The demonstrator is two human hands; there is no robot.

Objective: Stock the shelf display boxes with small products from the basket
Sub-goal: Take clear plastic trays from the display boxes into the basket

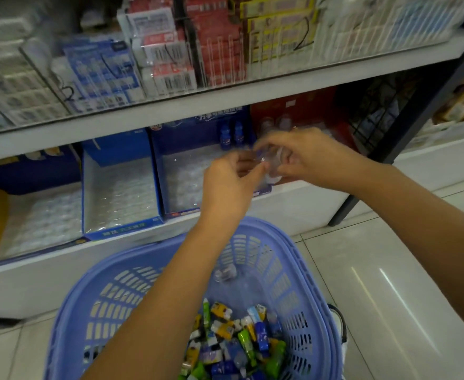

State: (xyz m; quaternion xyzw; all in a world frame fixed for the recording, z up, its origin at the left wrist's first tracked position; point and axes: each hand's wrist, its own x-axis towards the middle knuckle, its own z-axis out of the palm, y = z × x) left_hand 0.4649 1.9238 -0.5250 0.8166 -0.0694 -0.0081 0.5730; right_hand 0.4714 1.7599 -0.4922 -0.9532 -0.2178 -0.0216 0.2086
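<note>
A blue plastic basket [294, 259] stands on the floor below me, holding several small colourful product packs [233, 341] at its near end. Both hands meet above the lower shelf, in front of a blue display box [182, 185]. My left hand [230, 182] pinches a small clear-wrapped item [272, 167], blurred by motion. My right hand [304, 157] curls its fingers round the same item from the right. Two small blue bottles [232, 135] stand at the back of that display box.
Two more blue display boxes [119, 187] with clear inner trays sit to the left on the lower shelf. A red box [302, 113] stands to the right. The upper shelf [225, 86] holds packed goods. A dark shelf post [406, 127] slants down on the right.
</note>
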